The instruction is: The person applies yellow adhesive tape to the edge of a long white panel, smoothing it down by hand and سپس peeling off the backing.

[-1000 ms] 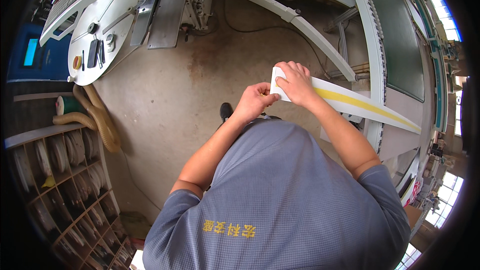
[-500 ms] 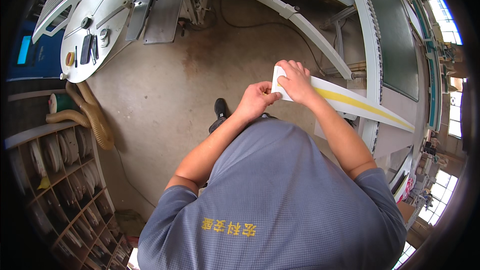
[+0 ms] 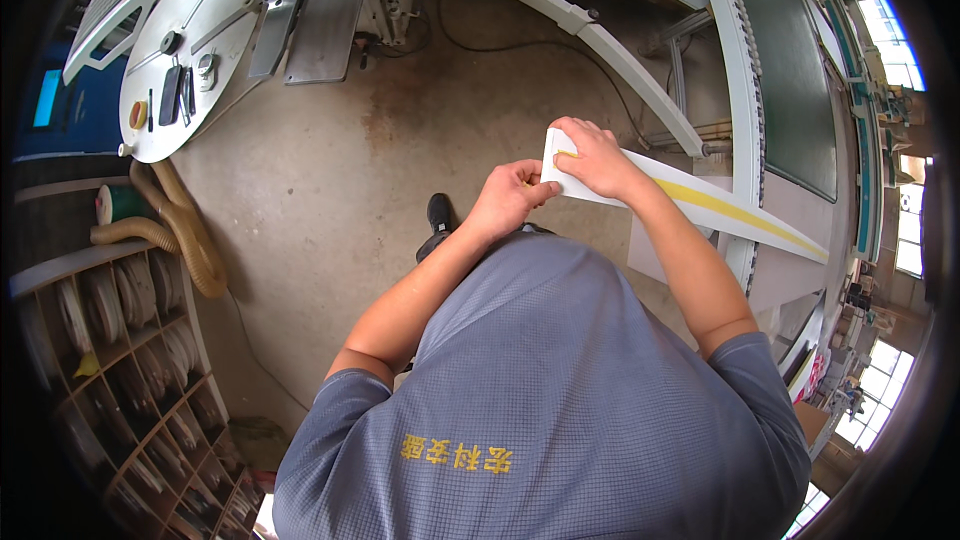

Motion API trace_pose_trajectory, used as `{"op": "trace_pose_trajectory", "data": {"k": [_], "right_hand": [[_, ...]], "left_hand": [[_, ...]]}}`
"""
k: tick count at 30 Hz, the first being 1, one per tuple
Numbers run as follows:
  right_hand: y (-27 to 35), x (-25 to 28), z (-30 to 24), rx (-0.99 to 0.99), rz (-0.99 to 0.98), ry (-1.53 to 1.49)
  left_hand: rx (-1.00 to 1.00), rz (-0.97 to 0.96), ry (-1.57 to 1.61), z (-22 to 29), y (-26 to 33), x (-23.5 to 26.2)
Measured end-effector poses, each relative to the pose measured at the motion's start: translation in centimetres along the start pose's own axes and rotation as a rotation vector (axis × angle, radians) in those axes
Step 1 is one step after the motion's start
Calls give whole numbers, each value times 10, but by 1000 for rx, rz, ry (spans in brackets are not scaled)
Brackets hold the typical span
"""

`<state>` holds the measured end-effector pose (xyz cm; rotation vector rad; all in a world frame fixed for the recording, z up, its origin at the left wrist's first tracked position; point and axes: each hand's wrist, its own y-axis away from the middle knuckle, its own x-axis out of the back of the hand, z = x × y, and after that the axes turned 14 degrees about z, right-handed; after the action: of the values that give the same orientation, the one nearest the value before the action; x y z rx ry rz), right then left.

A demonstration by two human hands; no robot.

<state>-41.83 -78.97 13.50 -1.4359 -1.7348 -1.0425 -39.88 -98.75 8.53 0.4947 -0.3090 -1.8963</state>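
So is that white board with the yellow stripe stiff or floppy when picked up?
Probably stiff: the white board looks nearly straight beyond the right hand. It might tip or swing, since most of it stretches past that hand.

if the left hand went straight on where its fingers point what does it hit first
The left hand would first meet the near end of the yellow-striped white panel; the two seem to touch, though depth is unclear.

Hands partly hide white board; lower edge crops grey shirt.
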Motion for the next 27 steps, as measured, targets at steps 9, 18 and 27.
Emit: {"op": "trace_pose_trajectory", "data": {"k": [9,18,27], "right_hand": [[-4,-4,-2,-76,-26,-21],[-3,6,2,13,-81,-32],[-6,1,-1,-42,-85,-36]], "left_hand": [[-1,11,33,-7,1,-1],[7,27,-15,-1,2,0],[-18,42,1,-8,0,-1]]}}
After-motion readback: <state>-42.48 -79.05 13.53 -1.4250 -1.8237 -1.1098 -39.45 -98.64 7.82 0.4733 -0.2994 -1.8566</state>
